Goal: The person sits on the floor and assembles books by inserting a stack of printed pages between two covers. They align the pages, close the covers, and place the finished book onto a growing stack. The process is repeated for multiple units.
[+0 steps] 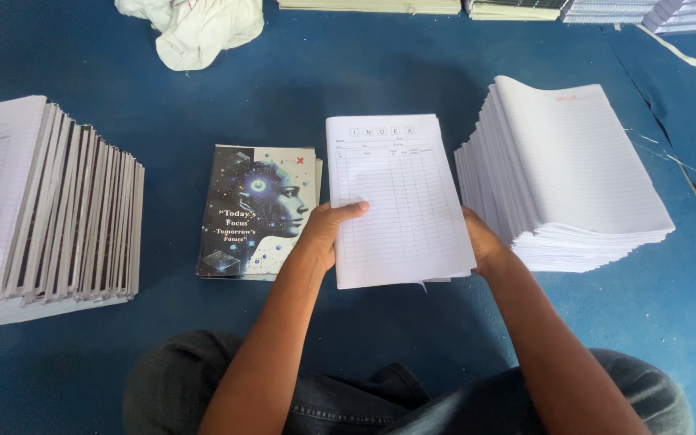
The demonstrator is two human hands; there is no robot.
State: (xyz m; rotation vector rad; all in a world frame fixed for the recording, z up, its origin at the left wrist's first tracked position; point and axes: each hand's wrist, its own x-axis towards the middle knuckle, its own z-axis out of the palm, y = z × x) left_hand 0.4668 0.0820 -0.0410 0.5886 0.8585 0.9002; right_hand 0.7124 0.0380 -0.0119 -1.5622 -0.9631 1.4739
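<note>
Item: bundle of ruled pages (396, 201), held in both hands above a blue floor (364, 72).

The left hand (324, 229) and right hand (481, 242) have their fingers closed on the bundle's two side edges; its top sheet is a white printed table form, lying at centre. At 9 o'clock lie a printed cover stack (258, 211) and, farther out, a finished stack of booklets (50, 201); at 3 o'clock a tall stack of loose ruled sheets (573, 169) remains. At 11 o'clock lies a white cloth (195, 24).
</note>
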